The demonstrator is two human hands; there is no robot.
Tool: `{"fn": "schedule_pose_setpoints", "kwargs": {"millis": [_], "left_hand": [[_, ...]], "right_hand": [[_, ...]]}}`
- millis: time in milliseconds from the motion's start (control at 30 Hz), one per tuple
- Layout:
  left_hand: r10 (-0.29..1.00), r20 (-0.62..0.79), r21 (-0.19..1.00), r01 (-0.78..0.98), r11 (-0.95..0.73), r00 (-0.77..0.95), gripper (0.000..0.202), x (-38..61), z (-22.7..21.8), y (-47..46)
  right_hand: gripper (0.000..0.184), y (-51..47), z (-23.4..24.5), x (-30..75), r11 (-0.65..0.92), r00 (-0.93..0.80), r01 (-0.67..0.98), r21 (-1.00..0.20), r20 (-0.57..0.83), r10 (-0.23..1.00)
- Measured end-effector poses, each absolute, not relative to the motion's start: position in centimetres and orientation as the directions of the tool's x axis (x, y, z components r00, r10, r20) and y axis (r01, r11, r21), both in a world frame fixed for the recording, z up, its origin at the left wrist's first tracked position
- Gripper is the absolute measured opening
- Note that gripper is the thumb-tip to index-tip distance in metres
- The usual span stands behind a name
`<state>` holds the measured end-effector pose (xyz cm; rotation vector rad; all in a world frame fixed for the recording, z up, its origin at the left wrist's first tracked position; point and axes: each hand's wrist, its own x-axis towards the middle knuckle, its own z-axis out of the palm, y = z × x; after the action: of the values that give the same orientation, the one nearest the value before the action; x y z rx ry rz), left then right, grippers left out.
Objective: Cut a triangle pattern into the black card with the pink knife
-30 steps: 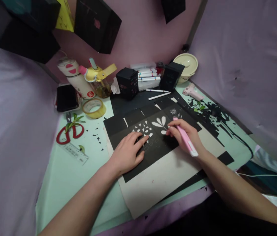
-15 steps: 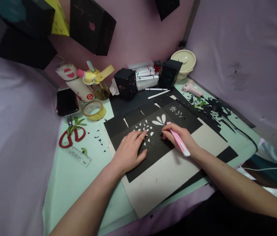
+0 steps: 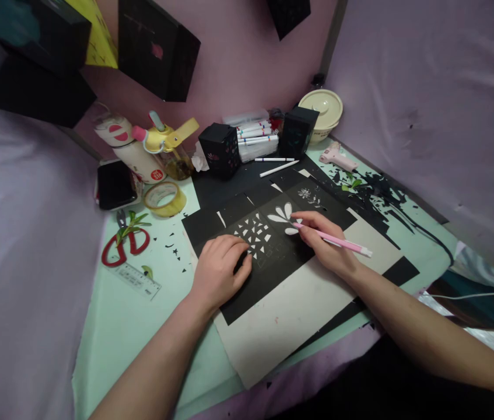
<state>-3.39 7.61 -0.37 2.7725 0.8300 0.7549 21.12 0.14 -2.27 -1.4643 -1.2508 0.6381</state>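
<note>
A slim pink craft knife (image 3: 337, 240) with a white end is gripped in my right hand (image 3: 328, 242). Its tip is at the petal-shaped cut-outs (image 3: 279, 214) in a sheet of black card (image 3: 240, 300). My left hand (image 3: 221, 268) rests on the card's left part, fingers bent, thumb apart, holding nothing that I can see. Beside its fingertips is a cluster of small triangular and square cut-outs (image 3: 256, 236). Farther right, the card bears a flower and leaf pattern (image 3: 308, 195). Under the card lies a pale grey board (image 3: 268, 338).
Red-handled scissors (image 3: 113, 251), a clear ruler (image 3: 139, 283) and a tape roll (image 3: 164, 199) lie left. Bottles (image 3: 131, 151), black paper boxes (image 3: 219, 150), markers (image 3: 258, 140) and a lidded bowl (image 3: 323, 111) stand behind. Right are a pink glue gun (image 3: 338, 157) and black scraps (image 3: 378, 195). Boxes (image 3: 157, 52) hang overhead.
My right hand has turned the knife so its white end points farther right and lies lower. My left hand has drawn back left, off the small cut-outs, with its fingers more bent.
</note>
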Motion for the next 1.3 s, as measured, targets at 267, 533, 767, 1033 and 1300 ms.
{"fn": "schedule_pose_setpoints", "kwargs": {"millis": [267, 533, 767, 1033, 1300], "left_hand": [[0.385, 0.393, 0.25, 0.306, -0.918, 0.835, 0.021, -3.3, -0.3, 7.1], [0.311, 0.213, 0.298, 0.241, -0.924, 0.926, 0.033, -3.1, -0.7, 6.9], [0.307, 0.191, 0.341, 0.231, -0.911, 0.932, 0.036, -3.1, -1.0, 7.1], [0.307, 0.174, 0.37, 0.227, -0.901, 0.936, 0.035, -3.1, -1.0, 7.3], [0.331, 0.164, 0.397, 0.245, -0.885, 0.929, 0.039, -3.2, -1.1, 7.2]], "right_hand": [[0.022, 0.6, -1.3, 21.8, -0.001, 0.36, 0.209, -0.978, 0.076, 0.93], [0.025, 1.6, -0.1, 22.5, -0.117, 0.278, 0.183, -0.976, -0.063, 0.959], [0.009, 3.3, 1.4, 22.7, -0.027, 0.128, 0.361, -0.932, 0.021, 0.992], [0.017, 4.2, -0.6, 21.7, 0.044, 0.02, 0.373, -0.927, 0.055, 0.998], [0.018, 3.0, -1.1, 20.5, 0.26, -0.023, 0.409, -0.875, 0.275, 0.961]]}}
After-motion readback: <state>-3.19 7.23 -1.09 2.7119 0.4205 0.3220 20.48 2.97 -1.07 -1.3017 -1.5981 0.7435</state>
